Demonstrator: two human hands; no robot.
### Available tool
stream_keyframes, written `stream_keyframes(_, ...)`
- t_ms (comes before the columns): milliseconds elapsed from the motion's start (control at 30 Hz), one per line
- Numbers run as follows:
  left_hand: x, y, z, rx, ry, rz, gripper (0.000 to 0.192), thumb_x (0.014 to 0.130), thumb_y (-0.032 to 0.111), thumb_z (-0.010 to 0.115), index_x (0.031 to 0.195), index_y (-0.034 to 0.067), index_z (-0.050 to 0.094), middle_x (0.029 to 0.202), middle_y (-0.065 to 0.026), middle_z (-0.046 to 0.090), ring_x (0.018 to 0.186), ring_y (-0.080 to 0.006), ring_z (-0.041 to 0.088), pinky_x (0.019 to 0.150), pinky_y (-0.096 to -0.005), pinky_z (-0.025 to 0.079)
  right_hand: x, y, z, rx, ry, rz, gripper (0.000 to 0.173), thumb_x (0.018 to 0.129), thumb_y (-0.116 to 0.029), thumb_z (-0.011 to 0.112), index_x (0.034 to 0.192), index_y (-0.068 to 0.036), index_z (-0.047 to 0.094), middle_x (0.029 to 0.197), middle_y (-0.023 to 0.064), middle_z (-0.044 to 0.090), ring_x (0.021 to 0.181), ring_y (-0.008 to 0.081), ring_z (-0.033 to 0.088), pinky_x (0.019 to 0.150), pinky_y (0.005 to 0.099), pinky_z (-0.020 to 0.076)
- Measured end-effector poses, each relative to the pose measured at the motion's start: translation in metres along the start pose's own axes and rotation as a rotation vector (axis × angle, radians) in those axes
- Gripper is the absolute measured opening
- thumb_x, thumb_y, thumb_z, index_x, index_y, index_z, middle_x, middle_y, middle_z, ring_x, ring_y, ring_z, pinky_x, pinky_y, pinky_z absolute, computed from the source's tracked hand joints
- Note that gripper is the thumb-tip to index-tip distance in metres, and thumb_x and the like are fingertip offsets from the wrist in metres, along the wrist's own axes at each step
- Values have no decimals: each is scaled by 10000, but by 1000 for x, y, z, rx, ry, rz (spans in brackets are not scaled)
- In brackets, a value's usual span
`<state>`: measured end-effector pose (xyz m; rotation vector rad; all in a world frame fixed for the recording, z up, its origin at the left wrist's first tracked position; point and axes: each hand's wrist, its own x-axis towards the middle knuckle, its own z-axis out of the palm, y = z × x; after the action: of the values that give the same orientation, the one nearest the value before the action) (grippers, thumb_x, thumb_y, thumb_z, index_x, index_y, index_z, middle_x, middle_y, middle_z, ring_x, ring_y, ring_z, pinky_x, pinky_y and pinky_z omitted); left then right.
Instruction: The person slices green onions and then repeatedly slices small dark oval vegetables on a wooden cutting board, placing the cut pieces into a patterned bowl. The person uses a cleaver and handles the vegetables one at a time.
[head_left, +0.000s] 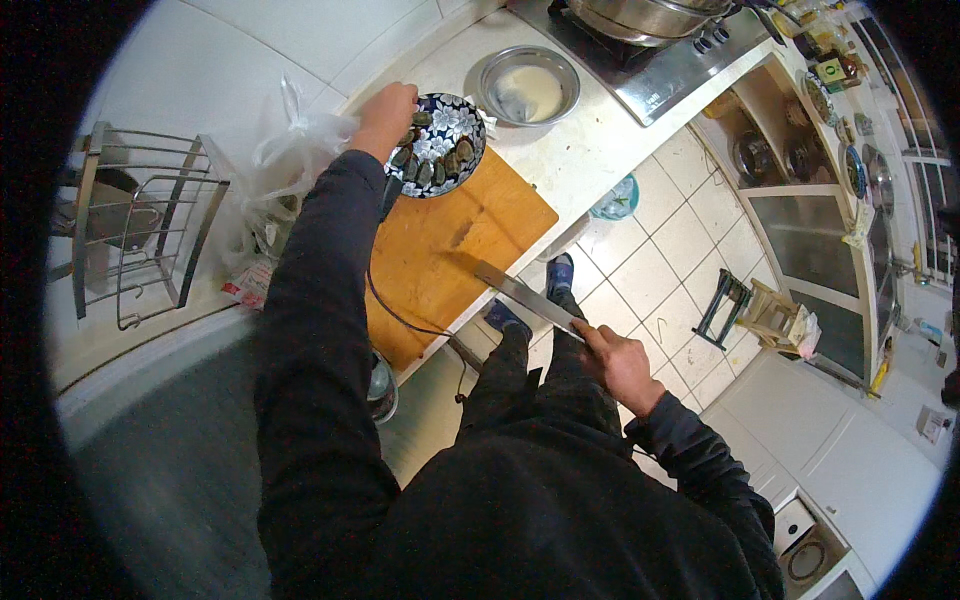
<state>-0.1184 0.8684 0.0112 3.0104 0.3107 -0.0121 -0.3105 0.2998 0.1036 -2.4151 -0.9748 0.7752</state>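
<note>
My left hand (388, 116) is at the left rim of a dark blue, white-flowered plate (450, 120) at the back of the wooden cutting board (480, 217). Dark, rounded food pieces (424, 173) lie along the plate's edge; the pieces look like sliced preserved eggs, though this is not certain. The fingertips are partly hidden, so whether they grip the rim does not show. My right hand (619, 367) is closed around the handle end of a kitchen knife (525, 300), whose broad blade points toward the board's front edge.
A metal bowl (559, 94) with pale contents stands beside the plate. Beyond it a steel pot (637, 22) sits on the gas stove (660, 82). Plastic bags (289, 150) and a wire rack (150, 225) are at the left. A blue-green bin (626, 199) and a stool (772, 319) stand on the floor.
</note>
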Motion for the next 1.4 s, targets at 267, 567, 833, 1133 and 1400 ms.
stream_keyframes(267, -25, 6, -21, -83, -38, 414, 496, 891, -49, 704, 1288, 228, 812, 1301, -88, 686, 1262, -339, 662, 1036, -462, 567, 10, -3, -5, 57, 22, -28, 582, 990, -185, 726, 1553, -185, 576, 1079, 166, 735, 823, 410, 750, 711, 499, 617)
stream_keyframes(567, -45, -8, -4, -43, -135, 365, 566, 893, -76, 691, 1369, 216, 784, 1356, -119, 659, 1292, -361, 643, 1079, -463, 545, 18, -10, 2, 34, 39, -34, 574, 981, -162, 728, 1539, -194, 596, 1010, 155, 742, 799, 404, 749, 711, 498, 612)
stream_keyframes(833, -108, -14, -46, -313, 175, 264, 511, 998, -37, 546, 1409, 189, 750, 1333, -187, 694, 1186, -448, 668, 1063, -510, 553, 16, -6, 0, 127, 93, -106, 573, 952, -82, 742, 1510, -154, 637, 1035, 200, 742, 829, 420, 745, 748, 500, 610)
stream_keyframes(1133, -455, -28, -135, -662, -10, -601, 356, 1001, 176, 776, 1326, 34, 759, 1202, -132, 813, 1115, -263, 775, 993, -396, 602, 59, -12, -11, 69, 84, -242, 389, 989, -75, 743, 1377, -65, 717, 1062, 237, 779, 844, 402, 773, 725, 457, 602)
stream_keyframes(1400, -549, 42, 40, -356, 130, -670, 496, 868, 108, 835, 1347, 136, 711, 1312, -191, 685, 1176, -437, 682, 1015, -525, 569, 75, -31, -4, 118, 10, -290, 457, 1000, -121, 719, 1455, -104, 682, 1154, 248, 770, 892, 446, 758, 782, 474, 620)
